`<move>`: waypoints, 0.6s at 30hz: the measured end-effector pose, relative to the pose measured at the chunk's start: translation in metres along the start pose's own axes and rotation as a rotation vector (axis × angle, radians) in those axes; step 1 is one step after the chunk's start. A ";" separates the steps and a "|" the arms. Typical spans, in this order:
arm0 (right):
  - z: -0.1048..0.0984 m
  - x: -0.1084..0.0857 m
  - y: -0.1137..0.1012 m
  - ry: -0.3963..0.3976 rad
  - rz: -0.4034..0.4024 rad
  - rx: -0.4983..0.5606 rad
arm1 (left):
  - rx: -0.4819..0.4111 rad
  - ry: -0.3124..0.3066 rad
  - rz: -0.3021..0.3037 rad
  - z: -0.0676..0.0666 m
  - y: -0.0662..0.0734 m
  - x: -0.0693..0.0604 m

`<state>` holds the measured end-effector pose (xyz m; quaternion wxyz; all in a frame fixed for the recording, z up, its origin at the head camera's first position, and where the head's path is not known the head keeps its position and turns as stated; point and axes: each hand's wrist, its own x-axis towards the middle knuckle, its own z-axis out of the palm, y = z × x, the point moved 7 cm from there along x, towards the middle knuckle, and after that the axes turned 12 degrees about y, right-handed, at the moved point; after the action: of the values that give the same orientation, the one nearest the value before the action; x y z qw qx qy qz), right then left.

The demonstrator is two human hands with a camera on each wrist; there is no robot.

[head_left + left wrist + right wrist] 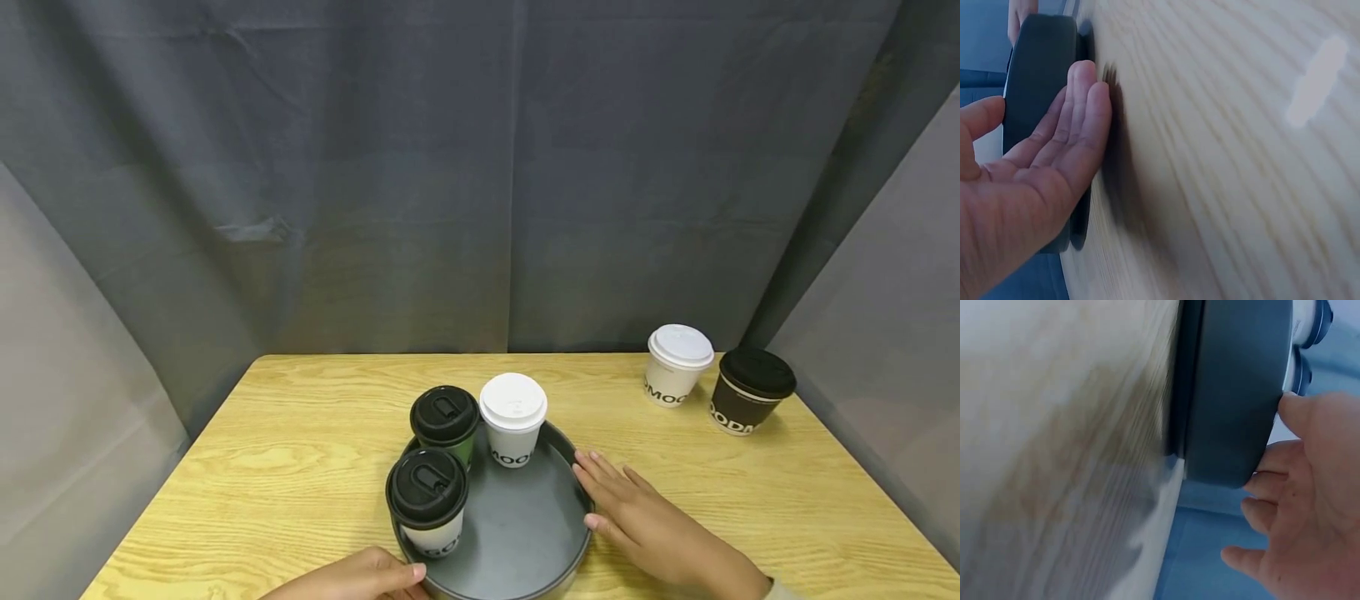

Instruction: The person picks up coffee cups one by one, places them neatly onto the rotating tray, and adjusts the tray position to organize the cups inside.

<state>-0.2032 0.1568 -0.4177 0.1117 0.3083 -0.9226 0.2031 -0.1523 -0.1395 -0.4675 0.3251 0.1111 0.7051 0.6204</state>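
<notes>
A round dark grey tray (517, 525) with a raised rim sits on the wooden table, on a narrower base seen in the wrist views. Three lidded paper cups stand on it: a white cup with a white lid (513, 417), a green cup with a black lid (447, 421) and a white cup with a black lid (427, 500). My left hand (367, 575) touches the near left rim with its thumb, its fingers extended along the tray's outer side (1038, 69). With fingers mostly straight, my right hand (637, 517) touches the right rim.
At the back right of the table (300, 467) stand a white cup with a white lid (675, 367) and a black cup with a black lid (750, 392). Grey curtains (375, 183) hang behind the table, and pale panels flank both sides.
</notes>
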 end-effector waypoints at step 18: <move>0.006 -0.023 -0.016 0.065 -0.162 -0.141 | 0.021 0.117 -0.095 -0.032 -0.005 0.002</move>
<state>-0.1760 0.1547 -0.4254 0.1788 0.3664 -0.9026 0.1381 -0.1713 -0.1649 -0.4727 0.3114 0.0446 0.7338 0.6022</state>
